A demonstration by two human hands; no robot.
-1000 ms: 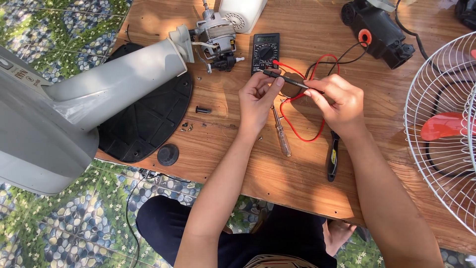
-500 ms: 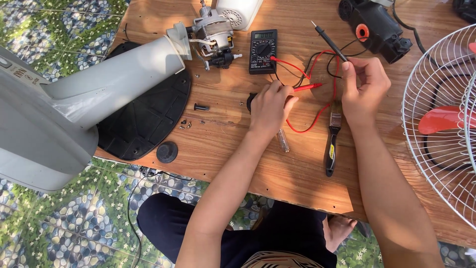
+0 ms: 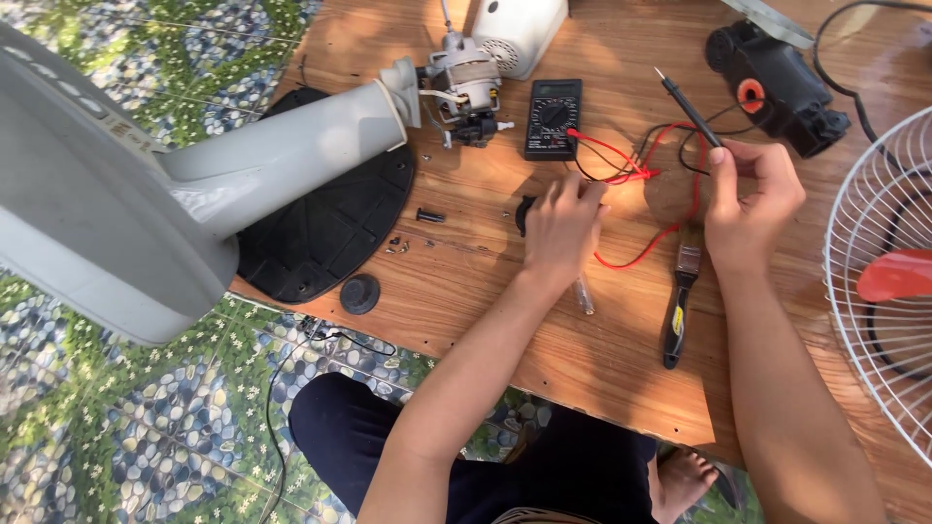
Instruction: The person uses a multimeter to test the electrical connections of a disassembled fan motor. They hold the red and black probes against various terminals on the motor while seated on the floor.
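Note:
My right hand (image 3: 752, 199) grips a black test probe (image 3: 687, 105) whose metal tip points up and to the left, above the wooden table (image 3: 505, 320). My left hand (image 3: 561, 228) rests palm down on the table, its fingertips closed on the red probe (image 3: 626, 176). Red and black leads (image 3: 636, 254) loop between my hands and run to a black multimeter (image 3: 553, 118) lying flat just beyond the left hand. Left of the meter lies a bare fan motor (image 3: 468, 89) on the end of a grey fan column (image 3: 291, 155).
The fan's black base (image 3: 320, 228) lies on its side at the left. Near it are a round black cap (image 3: 359, 293) and small screws (image 3: 398, 245). A black-handled brush (image 3: 677, 311) and a clear screwdriver (image 3: 583, 294) lie between my arms. A white wire grille (image 3: 879, 233) with a red blade (image 3: 898, 277) is at the right.
My hands have drawn apart. The right hand lifted the black probe up and to the right, and the left hand came down towards the table with the red probe.

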